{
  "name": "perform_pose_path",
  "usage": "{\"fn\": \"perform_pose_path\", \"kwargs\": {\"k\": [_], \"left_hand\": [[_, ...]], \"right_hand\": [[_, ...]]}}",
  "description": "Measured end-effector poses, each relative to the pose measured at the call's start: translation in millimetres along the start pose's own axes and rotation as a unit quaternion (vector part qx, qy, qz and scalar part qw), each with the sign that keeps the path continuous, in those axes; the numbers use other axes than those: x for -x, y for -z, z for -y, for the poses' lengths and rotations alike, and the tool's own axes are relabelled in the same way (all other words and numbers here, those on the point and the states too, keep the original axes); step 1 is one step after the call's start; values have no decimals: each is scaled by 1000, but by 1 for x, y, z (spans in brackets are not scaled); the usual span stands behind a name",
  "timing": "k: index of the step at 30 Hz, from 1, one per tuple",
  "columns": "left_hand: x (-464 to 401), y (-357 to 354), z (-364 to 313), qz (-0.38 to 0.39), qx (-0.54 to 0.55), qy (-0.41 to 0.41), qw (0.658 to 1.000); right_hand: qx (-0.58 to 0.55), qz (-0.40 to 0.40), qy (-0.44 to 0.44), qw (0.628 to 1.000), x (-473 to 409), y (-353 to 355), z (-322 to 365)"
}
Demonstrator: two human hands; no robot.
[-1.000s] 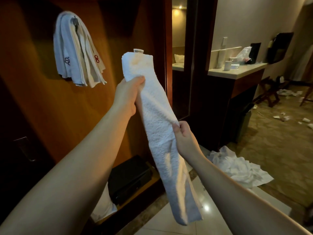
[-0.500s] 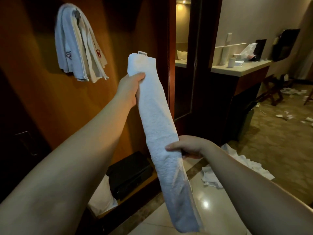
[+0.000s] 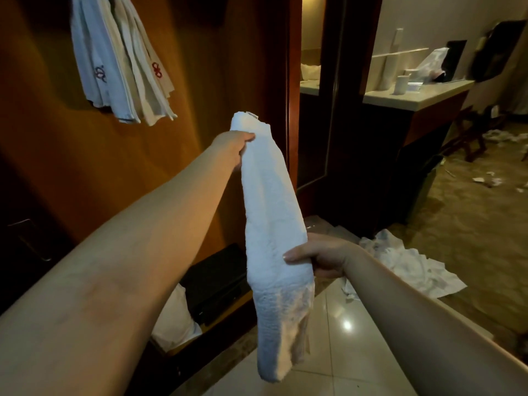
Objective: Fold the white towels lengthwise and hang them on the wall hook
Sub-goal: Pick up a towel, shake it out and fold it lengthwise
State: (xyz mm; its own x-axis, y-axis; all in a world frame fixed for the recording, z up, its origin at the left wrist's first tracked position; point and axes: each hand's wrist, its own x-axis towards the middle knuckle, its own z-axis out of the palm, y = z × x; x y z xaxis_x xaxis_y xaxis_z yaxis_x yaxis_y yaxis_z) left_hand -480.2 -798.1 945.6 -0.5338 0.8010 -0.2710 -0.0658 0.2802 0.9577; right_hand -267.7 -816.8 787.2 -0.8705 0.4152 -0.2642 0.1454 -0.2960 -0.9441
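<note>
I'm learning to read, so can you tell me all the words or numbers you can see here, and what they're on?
None can be read.
Small tag at the top of the white towel: it has print, but too small and blurred to read.
Hanging towels on the wall: a dark blue embroidered mark and a red one, looped emblems rather than letters.
Items on the counter: no legible labels.

Left hand (image 3: 233, 147) grips the folded white towel (image 3: 271, 212) near its top end; right hand (image 3: 320, 257) grips its lower half. Hung towels (image 3: 120, 64) occupy the wooden wall (image 3: 200, 67) upper left.
</note>
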Motion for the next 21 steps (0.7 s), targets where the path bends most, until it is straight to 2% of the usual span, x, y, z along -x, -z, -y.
{"fn": "perform_pose_path", "kwargs": {"k": [5, 8, 12, 17, 21], "left_hand": [[-21, 4, 8, 6, -9, 35, 999], [-31, 12, 30, 72, -19, 49, 996], [-32, 31, 61, 135, -82, 60, 986], [-9, 56, 91, 52, -1, -44, 998], [10, 66, 115, -78, 20, -89, 993]], "right_hand": [[-7, 15, 21, 1000, -15, 4, 14], [-51, 24, 28, 998, -25, 8, 22], [-88, -49, 58, 993, -45, 10, 43], [-133, -130, 103, 977, -74, -2, 62], [-98, -202, 131, 966, -95, -24, 88]]}}
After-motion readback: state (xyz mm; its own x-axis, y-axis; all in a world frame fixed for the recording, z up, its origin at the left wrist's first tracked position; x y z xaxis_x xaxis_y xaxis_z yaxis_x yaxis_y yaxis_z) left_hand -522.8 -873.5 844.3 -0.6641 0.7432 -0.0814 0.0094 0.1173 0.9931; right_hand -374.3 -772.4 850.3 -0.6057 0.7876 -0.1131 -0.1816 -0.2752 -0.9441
